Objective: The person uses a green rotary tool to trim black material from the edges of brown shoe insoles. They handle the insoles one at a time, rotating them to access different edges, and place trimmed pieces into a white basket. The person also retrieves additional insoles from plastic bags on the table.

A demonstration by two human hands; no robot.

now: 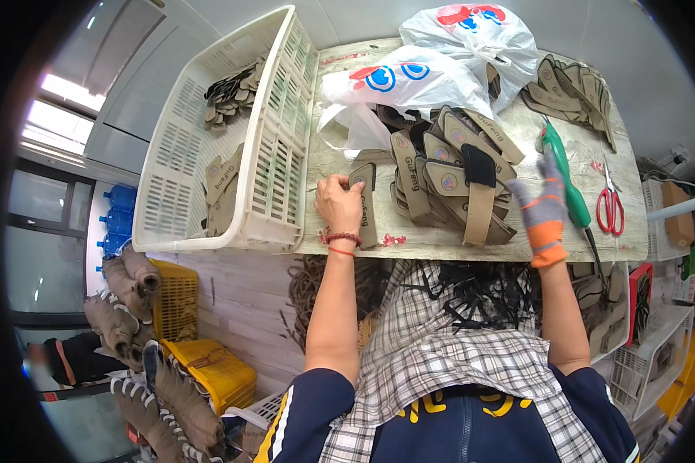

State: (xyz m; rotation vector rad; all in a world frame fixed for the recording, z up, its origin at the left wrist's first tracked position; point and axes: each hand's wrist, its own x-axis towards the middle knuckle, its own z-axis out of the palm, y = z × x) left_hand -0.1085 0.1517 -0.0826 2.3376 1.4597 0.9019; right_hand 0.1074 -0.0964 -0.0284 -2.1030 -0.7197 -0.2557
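Observation:
My bare left hand (339, 207), with a beaded bracelet, has its fingers curled and its thumb on a tan fabric strap (367, 210) lying on the table. To its right lies a fanned pile of similar tan straps (417, 174) with dark edges and small round emblems; one folded strap with a black patch (480, 193) rests on top. My right hand (542, 216), in a grey and orange glove, has its fingers stretched out, slightly blurred. It is beside a green corded hand tool (567, 174) with a thin tip, apparently not gripped.
Red-handled scissors (611, 208) lie right of the tool. White plastic bags (417, 77) and more straps (571, 89) occupy the table's back. A white crate (274, 177) holding straps stands left. Black strips (486, 297) lie on my lap. Boots (123, 309) and yellow crates (216, 374) stand lower left.

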